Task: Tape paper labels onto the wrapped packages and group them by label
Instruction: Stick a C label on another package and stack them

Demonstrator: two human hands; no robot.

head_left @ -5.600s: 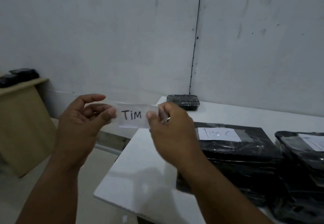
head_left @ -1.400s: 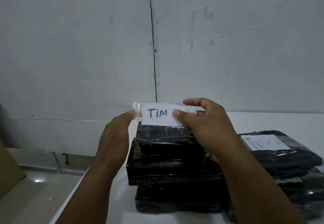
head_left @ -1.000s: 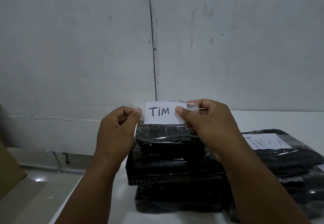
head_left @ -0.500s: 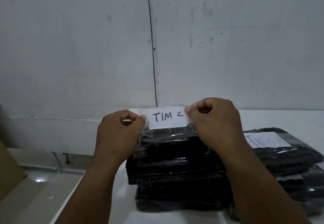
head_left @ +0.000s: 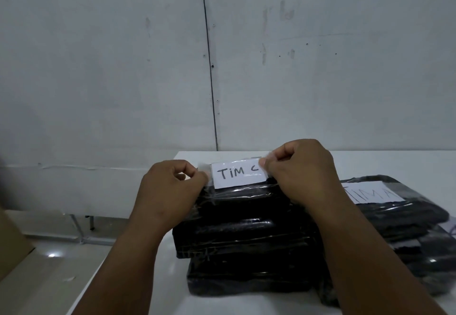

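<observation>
A white paper label reading "TIM C" sits on a strip of clear tape, low over the far edge of the top black wrapped package. My left hand pinches the tape's left end. My right hand pinches the right end and covers part of the last letter. The package tops a stack of black wrapped packages on the white table. Whether the tape touches the wrap I cannot tell.
To the right lies another pile of black packages whose top one carries a label reading "TIM A". A grey wall stands close behind the table. The table's left edge drops to the floor, where a brown box corner shows.
Both hands have carried the taped label from beside the table over to the stack and lowered it toward the top package. My fingers have curled tighter on the tape ends.
</observation>
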